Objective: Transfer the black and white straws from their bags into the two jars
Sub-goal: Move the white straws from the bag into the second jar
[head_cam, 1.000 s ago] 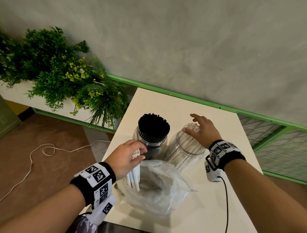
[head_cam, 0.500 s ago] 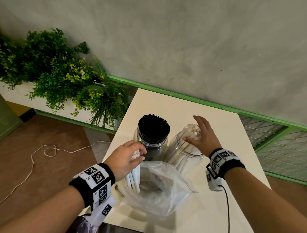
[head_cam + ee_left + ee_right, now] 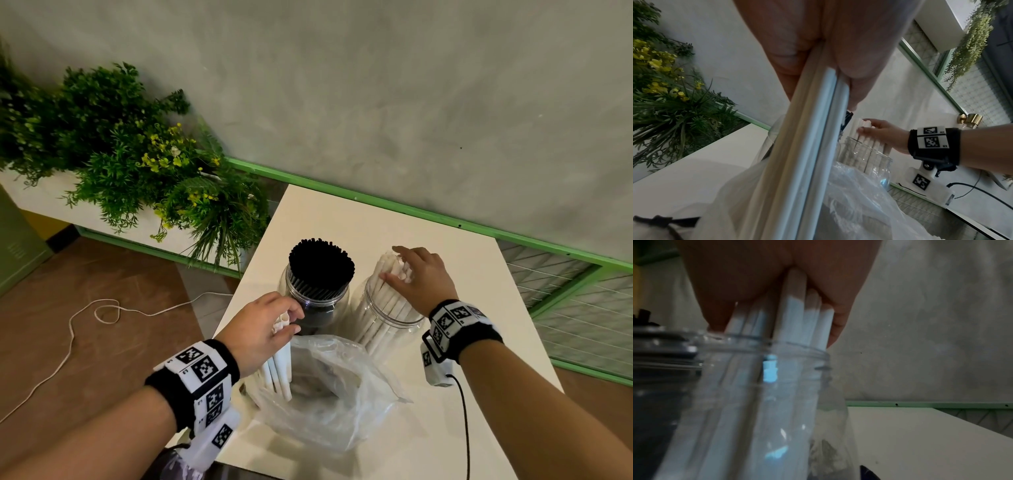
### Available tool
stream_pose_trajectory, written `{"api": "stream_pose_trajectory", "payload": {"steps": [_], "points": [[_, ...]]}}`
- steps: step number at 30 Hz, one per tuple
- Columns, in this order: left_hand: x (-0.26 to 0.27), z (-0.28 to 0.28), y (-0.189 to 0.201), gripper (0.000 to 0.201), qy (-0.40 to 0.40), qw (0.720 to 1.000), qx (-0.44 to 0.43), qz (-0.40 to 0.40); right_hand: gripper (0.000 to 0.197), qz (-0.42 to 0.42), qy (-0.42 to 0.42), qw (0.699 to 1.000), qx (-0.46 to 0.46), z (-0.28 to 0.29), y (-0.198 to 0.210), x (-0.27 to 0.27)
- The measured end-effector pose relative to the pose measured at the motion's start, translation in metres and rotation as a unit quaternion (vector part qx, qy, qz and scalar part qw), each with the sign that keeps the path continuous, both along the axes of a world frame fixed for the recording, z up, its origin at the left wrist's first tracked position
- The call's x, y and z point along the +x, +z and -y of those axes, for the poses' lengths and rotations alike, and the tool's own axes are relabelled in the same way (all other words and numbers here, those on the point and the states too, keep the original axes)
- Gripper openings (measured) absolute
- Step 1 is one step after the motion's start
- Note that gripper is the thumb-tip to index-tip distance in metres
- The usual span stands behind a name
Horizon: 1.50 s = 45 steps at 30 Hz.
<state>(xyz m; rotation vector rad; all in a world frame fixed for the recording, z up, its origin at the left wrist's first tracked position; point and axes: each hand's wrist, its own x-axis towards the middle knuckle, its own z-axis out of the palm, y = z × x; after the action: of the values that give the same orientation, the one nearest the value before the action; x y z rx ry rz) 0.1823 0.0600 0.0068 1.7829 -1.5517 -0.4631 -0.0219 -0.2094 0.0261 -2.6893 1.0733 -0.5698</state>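
Since a second ago the right hand [image 3: 419,281] has shifted slightly on the white straws in the jar [image 3: 388,320], its fingers spread flat against their tops. In the head view the left hand [image 3: 260,330] grips a small bunch of white straws [image 3: 279,368] above the plastic bag [image 3: 329,390]; the black straws [image 3: 321,267] fill the other jar [image 3: 310,301]. The left wrist view shows that bunch [image 3: 803,146] clasped by the fingers. In the right wrist view, fingers [image 3: 719,296] press around the jarred straws [image 3: 797,324]
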Motion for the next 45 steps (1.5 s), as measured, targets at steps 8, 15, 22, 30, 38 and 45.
{"api": "stream_pose_trajectory", "payload": {"steps": [8, 15, 22, 30, 38, 45], "points": [[0.001, 0.0, 0.0, 0.008, -0.002, 1.0, -0.003, 0.001, 0.063, -0.059, 0.118, 0.974, -0.182, -0.009, 0.002, 0.001], [-0.002, 0.0, 0.004, 0.012, 0.001, 1.0, 0.002, -0.004, 0.037, -0.052, 0.099, 0.979, -0.168, -0.011, 0.002, 0.004], [-0.002, -0.001, 0.003, 0.012, -0.001, 1.0, -0.001, -0.005, 0.025, -0.057, 0.027, 0.987, -0.151, -0.013, -0.002, 0.008], [-0.002, 0.0, 0.003, 0.011, -0.003, 1.0, -0.006, 0.001, 0.02, -0.046, 0.069, 0.984, -0.158, -0.013, -0.003, 0.009], [-0.004, 0.0, 0.005, 0.021, 0.0, 1.0, -0.006, 0.002, 0.025, -0.052, 0.037, 0.985, -0.159, -0.017, -0.004, 0.011], [-0.002, -0.002, 0.007, 0.036, 0.03, 0.999, 0.008, -0.042, 0.075, -0.148, -0.018, 0.981, -0.127, -0.025, 0.016, -0.001]]}}
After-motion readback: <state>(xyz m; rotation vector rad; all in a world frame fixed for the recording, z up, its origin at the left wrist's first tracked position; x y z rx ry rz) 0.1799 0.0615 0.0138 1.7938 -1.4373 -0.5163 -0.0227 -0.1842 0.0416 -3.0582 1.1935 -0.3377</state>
